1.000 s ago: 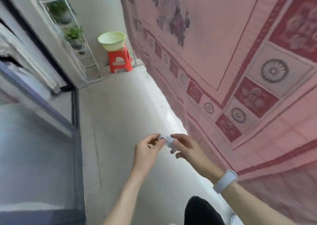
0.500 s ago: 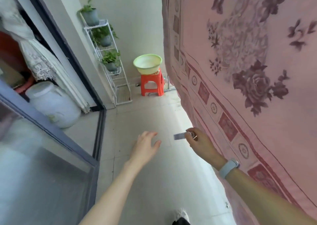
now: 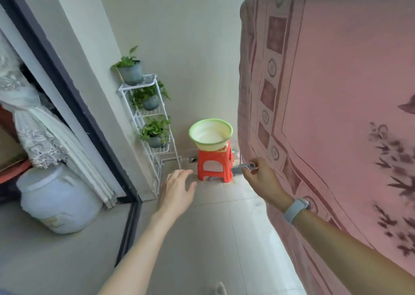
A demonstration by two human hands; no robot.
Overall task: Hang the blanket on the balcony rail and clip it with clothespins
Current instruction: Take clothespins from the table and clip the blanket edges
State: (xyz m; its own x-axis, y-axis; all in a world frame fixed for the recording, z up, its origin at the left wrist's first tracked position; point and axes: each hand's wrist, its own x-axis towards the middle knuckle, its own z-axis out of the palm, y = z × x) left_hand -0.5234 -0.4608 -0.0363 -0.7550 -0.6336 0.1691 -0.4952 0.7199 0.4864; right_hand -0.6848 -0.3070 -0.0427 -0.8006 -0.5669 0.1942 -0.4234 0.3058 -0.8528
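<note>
Hanging over the rail, the blanket (image 3: 336, 92) fills the right of the frame, top edge running upper right. The right hand (image 3: 260, 178), nearer it, pinches a clothespin (image 3: 243, 167) pointing left; the left hand (image 3: 178, 188) is spread, holding nothing.

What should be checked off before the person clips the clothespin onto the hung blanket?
1. Blanket draped over the rail: ok, its top edge folds over.
2. Clothespin in the right hand: ok, pinched.
3. Clothespin jaws spread: cannot tell.
4. Left hand free to steady cloth: ok, open, holding nothing.
5. Clothespin at the top edge: not ok, it is well below.
6. Pins already on the blanket: cannot tell, none show.
</note>
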